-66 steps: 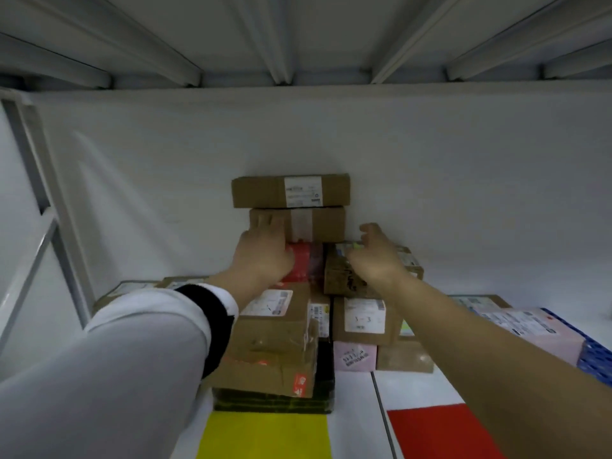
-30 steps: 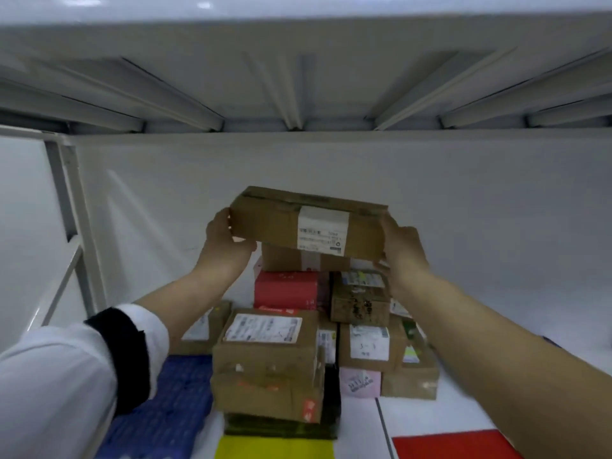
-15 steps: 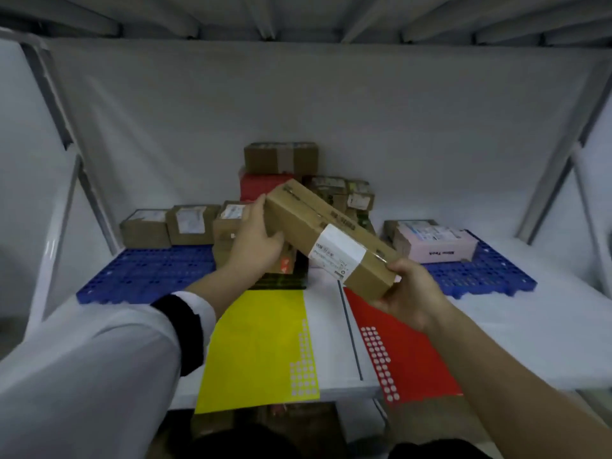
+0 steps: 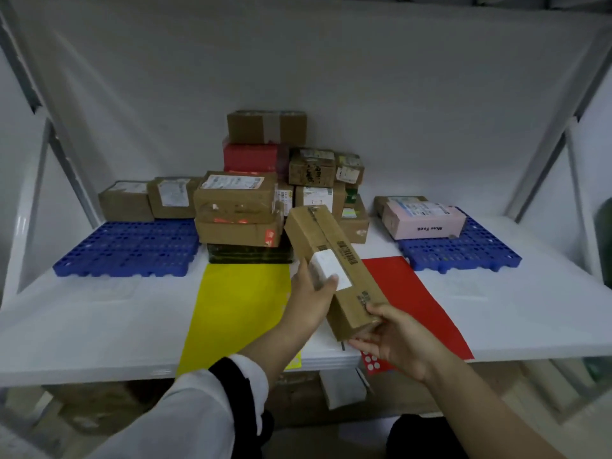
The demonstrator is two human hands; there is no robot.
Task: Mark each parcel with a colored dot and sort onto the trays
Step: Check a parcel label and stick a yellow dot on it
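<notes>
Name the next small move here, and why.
Probably set the long brown cardboard box down on the white shelf to free the right hand: it and the left hand both grip the box, which shows no coloured dot.

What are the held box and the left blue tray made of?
Held box: likely corrugated cardboard, matte brown, with a lengthwise seam and a white paper label. Left blue tray: probably moulded rigid plastic, going by the uniform colour and the regular grid of holes.

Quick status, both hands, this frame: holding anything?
Left hand: grips the long cardboard parcel around its middle.
Right hand: holds the same parcel's near end.
</notes>
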